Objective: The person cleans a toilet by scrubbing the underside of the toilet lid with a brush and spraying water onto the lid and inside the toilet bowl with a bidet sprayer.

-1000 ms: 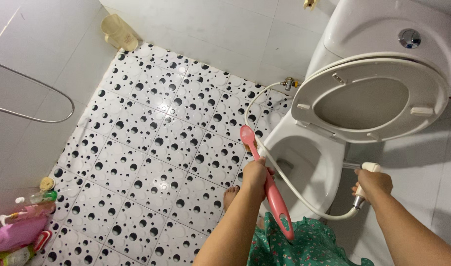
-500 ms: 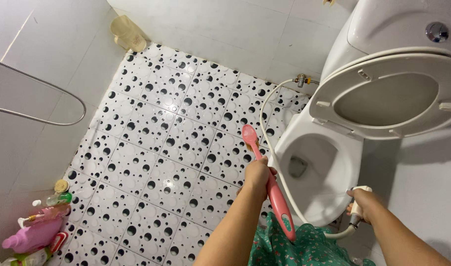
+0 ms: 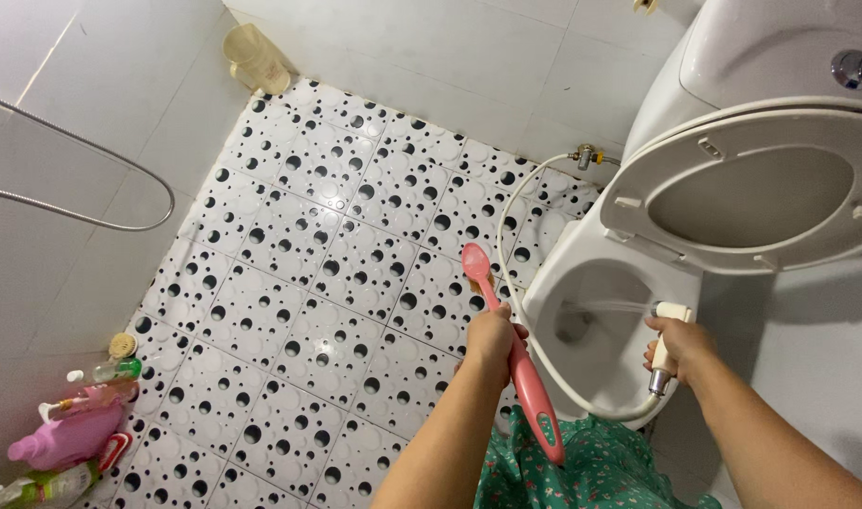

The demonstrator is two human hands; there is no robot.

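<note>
1. The right hand (image 3: 681, 344) is closed around the white spray nozzle (image 3: 669, 325) at the near right rim of the toilet bowl (image 3: 582, 283). A thin jet of water runs from the nozzle leftward into the bowl, so the step in hand looks like rinsing the inside of the bowl.
2. The left hand (image 3: 492, 339) is wrapped around the middle of a long pink brush (image 3: 511, 349). Its rounded head points away over the floor, just left of the bowl's rim, and does not touch the bowl.
3. A white hose (image 3: 520, 316) loops from the nozzle, under the brush, up to a brass valve (image 3: 585, 154) at the wall.
4. Next move, as a judgement: the jet needs steady aim inside the rim to avoid splashing, and the brush head would have to swing right and down to reach the bowl.
5. Containers: the bowl holds a little water at its drain; the seat and lid (image 3: 756, 188) stand raised. A pale yellow cup (image 3: 252, 58) sits at the far corner of the spotted floor (image 3: 309, 283); its contents cannot be seen. A pink bottle (image 3: 64, 441) and a clear bottle with green (image 3: 106, 374) stand at the left wall, fill levels unclear.
</note>
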